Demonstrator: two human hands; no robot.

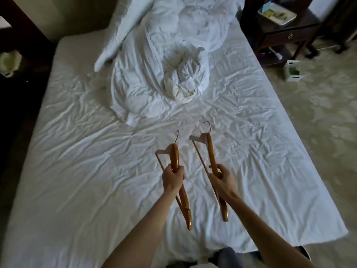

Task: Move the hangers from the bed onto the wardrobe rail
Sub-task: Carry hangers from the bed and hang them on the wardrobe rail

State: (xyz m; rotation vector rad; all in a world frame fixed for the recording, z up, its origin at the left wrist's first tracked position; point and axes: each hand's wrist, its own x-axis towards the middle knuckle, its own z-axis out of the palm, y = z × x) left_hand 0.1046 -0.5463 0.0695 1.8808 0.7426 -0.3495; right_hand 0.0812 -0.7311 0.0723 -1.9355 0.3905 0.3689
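Two wooden hangers with metal hooks are held above the white bed, hooks pointing away from me. My left hand grips the left hanger around its middle. Around the middle of the right hanger, my right hand is closed. Both hangers are seen edge-on, their lower ends pointing back toward me. No wardrobe or rail is in view.
A crumpled white duvet and a bundled sheet lie on the far half of the bed. A dark nightstand stands at the upper right, with a small white box on the carpet beside it. Dark furniture lines the left edge.
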